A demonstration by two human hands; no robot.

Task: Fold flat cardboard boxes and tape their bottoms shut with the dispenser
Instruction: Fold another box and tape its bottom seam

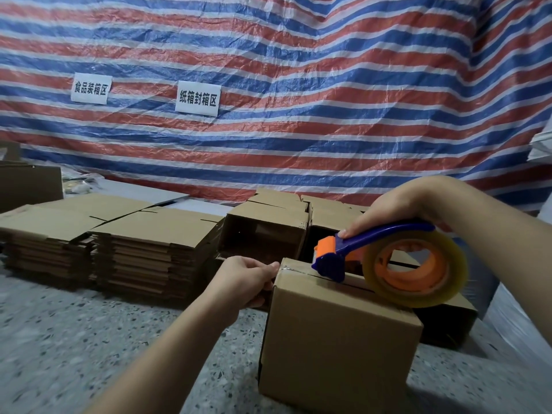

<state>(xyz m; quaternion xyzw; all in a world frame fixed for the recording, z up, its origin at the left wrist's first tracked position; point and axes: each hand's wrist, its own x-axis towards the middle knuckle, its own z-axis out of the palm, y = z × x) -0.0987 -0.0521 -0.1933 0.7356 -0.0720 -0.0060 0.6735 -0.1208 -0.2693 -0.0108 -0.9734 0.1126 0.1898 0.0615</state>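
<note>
A folded cardboard box [337, 333] is standing on the speckled terrazzo floor [74, 339], its closed flaps facing up with the seam between them showing. The right hand [400, 210] is gripping the blue handle of a tape dispenser [385, 258], fingers wrapped round it, and is holding the orange-and-blue cutter head down on the box's top near the left end of the seam. The roll of clear tape [415, 270] on its orange hub is sitting over the top right part of the box. The left hand [248, 279] is pinching the upper left corner of the box, thumb and fingers closed on the edge where a short strip of tape is lying across the corner.

Two stacks of flat cardboard boxes [119, 234] are lying on the floor to the left. Behind the taped box, several assembled boxes [268, 225] are lying on their sides, open mouths toward the camera. A red, white and blue striped tarpaulin [298, 85] is hanging behind, carrying two white paper signs [197, 98] printed with Chinese characters.
</note>
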